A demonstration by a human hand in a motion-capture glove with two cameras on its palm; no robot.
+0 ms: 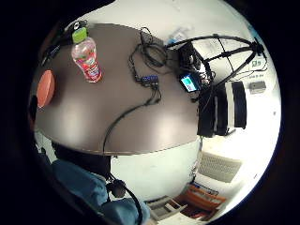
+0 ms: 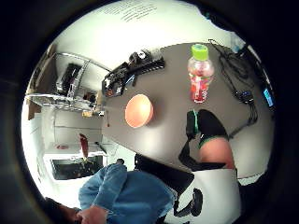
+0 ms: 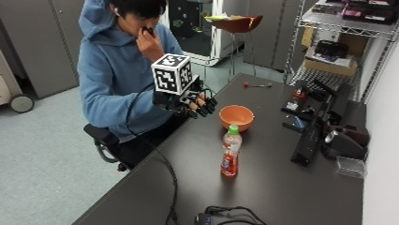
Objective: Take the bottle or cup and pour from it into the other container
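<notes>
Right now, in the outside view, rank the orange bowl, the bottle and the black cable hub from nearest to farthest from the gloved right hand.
1. Orange bowl, just beside the gloved right hand.
2. Bottle, standing mid-table, past the bowl.
3. Black cable hub, at the table's near end, farthest.

A dark grey-brown table [image 3: 274, 187] carries a clear plastic bottle with a green cap and red label [image 3: 230, 151], upright near the middle. An orange bowl [image 3: 236, 116] sits toward the person's edge. Black electronic gear [image 3: 314, 126] lines the wall-side edge, and black cables [image 3: 218, 215] lie near the opposite end.
</notes>
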